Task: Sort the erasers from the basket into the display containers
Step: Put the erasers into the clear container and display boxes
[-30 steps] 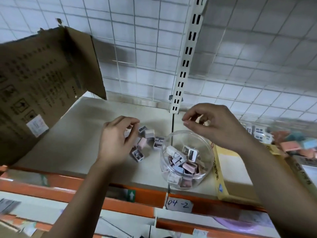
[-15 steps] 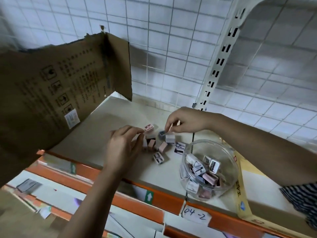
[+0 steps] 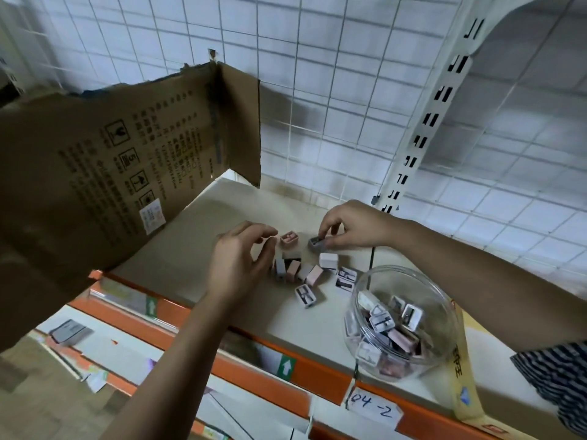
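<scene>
Pinches a grey eraser [image 3: 317, 243] with the right hand [image 3: 352, 227], thumb and fingertips clamped on it, low on the shelf [image 3: 197, 242] at the far right of the loose pile of erasers [image 3: 301, 273]. Hovers the left hand [image 3: 241, 262] over the left side of that pile, fingers curled, thumb and forefinger a little apart; cannot tell about anything held under the palm. Leaves a pink eraser [image 3: 289, 239] between the two hands, just left of the grey one and apart from it.

Turns, for the coming move, on one relation: clear jar [image 3: 378, 281] to the near right of the right hand, mouth up, already part-filled with erasers, the right forearm passing by its far right side. Puts the right hand plainly nearer the jar than the left, with the pile between the left hand and the jar. Calls, probably, for a lift of the grey eraser and a short carry toward the near right, then a release over the open mouth. Cannot make out the grey eraser's long axis under the fingers. Keeps the cardboard box [image 3: 127, 173] well apart on the left, off that path. Risks little beyond a knock on the jar's rim or a brush against the white eraser [image 3: 328, 260] lying just near of the grip.
</scene>
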{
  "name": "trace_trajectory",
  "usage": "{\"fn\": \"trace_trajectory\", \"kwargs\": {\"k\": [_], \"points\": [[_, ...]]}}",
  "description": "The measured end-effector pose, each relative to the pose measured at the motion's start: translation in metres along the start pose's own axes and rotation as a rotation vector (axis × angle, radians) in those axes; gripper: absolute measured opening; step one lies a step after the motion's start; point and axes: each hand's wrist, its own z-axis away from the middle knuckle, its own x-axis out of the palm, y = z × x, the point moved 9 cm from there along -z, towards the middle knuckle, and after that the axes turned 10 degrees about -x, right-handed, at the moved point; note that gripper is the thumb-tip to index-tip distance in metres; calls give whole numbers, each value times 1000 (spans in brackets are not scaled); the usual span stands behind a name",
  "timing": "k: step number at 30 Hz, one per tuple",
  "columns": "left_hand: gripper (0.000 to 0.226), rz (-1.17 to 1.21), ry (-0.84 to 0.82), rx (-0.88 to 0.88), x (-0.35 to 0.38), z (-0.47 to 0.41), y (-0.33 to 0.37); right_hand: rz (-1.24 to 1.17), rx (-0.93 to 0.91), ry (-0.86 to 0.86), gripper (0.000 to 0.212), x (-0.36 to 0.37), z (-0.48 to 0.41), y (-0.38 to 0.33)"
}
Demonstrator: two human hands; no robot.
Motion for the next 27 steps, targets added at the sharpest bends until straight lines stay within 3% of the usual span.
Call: {"fn": "trace_trajectory", "kwargs": {"k": [3, 8, 12, 18, 24, 27], "points": [[23, -34, -16, -10, 4, -15, -3, 28, 36, 56, 25, -3, -1, 9], [8, -163, -179, -61, 30, -34, -13, 63, 51, 52, 14, -1, 3, 16], [16, -275, -313, -191, 52, -43, -18, -2, 78, 82, 27, -8, 18, 23], [10, -372, -429, -260, 68, -55, -20, -180, 109, 300, 41, -33, 64, 22], [38, -239, -423, -132, 71, -52, 7, -207, 181, 464, 23, -50, 131, 1], [38, -91, -423, -71, 69, -44, 36, -318, 226, 593, 14, -53, 165, -16]]}}
